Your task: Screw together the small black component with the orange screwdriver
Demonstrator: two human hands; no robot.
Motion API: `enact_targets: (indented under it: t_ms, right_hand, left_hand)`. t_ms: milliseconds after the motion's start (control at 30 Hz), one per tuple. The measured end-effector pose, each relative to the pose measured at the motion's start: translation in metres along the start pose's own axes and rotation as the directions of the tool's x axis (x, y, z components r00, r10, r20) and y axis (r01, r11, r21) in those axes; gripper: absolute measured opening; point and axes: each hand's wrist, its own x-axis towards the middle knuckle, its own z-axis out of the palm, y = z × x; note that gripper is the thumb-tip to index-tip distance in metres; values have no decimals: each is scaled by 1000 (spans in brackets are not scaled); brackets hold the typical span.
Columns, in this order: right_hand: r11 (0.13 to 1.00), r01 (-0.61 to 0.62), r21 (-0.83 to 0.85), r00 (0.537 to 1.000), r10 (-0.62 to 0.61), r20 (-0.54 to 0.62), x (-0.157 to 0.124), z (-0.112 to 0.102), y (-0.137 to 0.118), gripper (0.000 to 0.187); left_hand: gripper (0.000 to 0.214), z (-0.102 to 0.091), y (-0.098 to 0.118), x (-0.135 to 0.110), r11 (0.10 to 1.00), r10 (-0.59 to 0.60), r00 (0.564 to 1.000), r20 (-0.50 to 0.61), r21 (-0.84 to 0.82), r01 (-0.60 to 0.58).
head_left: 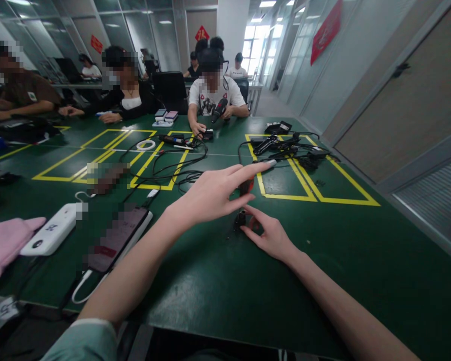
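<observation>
My left hand (216, 194) reaches over the green table, its index finger stretched out. Between its thumb and fingers is a red-and-black object (247, 185), mostly hidden, so I cannot make out its kind. Just below, my right hand (270, 234) pinches a small black part (240, 219) at the tabletop with thumb and index finger. The red-and-black object is right above the black part; whether they touch, I cannot tell. A few tiny dark bits lie beside the part.
Left of my arm, a phone (115, 240) and a white power bank (52, 229) lie near a pink cloth (7, 243). Black cables (180, 168) cross the yellow-taped table (346, 240). More black gear (285, 148) is back right. Across sits a person (218, 95) holding a drill (219, 110).
</observation>
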Motion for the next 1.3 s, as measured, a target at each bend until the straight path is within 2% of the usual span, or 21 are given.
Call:
enact_targets:
  t_ms: [100, 300, 533, 767, 1033, 1167, 1300]
  right_hand:
    - [1000, -19, -3, 1000, 19, 15, 0, 0, -1, 50]
    - [999, -28, 17, 999, 28, 17, 0, 0, -1, 49]
    - [998, -60, 25, 998, 59, 23, 0, 1, 0, 51]
    - [997, -70, 41, 997, 69, 29, 0, 1, 1, 49]
    - [997, -66, 42, 998, 65, 20, 1, 2, 1, 52]
    - [997, -55, 44, 998, 54, 27, 2, 1, -1, 45]
    - [998, -52, 42, 998, 51, 20, 2, 0, -2, 48]
  left_hand:
    - [46, 0, 3, 1, 1000, -2, 1000, 14, -1, 2]
    - [69, -2, 4, 0, 999, 16, 1000, 21, -32, -16]
    - [50, 5, 0, 1, 1000, -7, 999, -34, 5, 7]
    - [71, 2, 0, 1, 992, 32, 999, 17, -120, -30]
    - [50, 6, 2, 1, 1000, -11, 999, -33, -8, 11]
    - [57, 3, 4, 1, 997, 41, 999, -24, -63, -43]
    - [48, 3, 4, 2, 993, 74, 997, -35, -85, -77]
